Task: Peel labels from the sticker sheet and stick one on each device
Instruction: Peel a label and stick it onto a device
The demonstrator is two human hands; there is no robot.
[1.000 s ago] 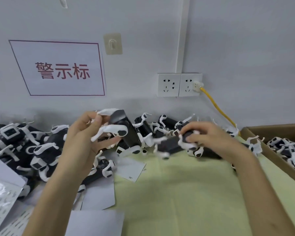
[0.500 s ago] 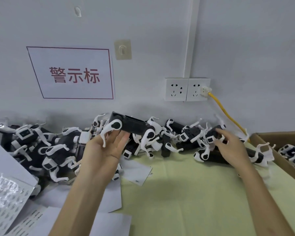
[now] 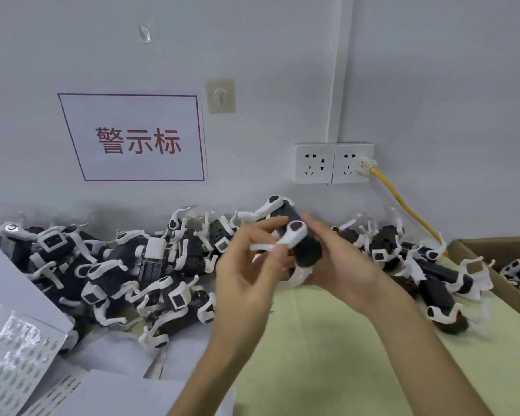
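Matte pale-green table point(image 3: 327, 355) carries a far jumbled pile of devices point(image 3: 117, 259): boxy black bodies with curved white plastic legs. The glossy, perforated sticker sheet point(image 3: 15, 364) lies near left. The right hand point(image 3: 342, 265) has its fingers curled round one device point(image 3: 305, 250); the left hand point(image 3: 243, 283) pinches its white leg.

A white paper sign point(image 3: 132, 136) with a red border, on the wall point(image 3: 433, 85) above the counter's point(image 3: 327, 355) far edge, reads 警示标 in red. Print on the sticker sheet point(image 3: 15, 355) at the near left corner is illegible.
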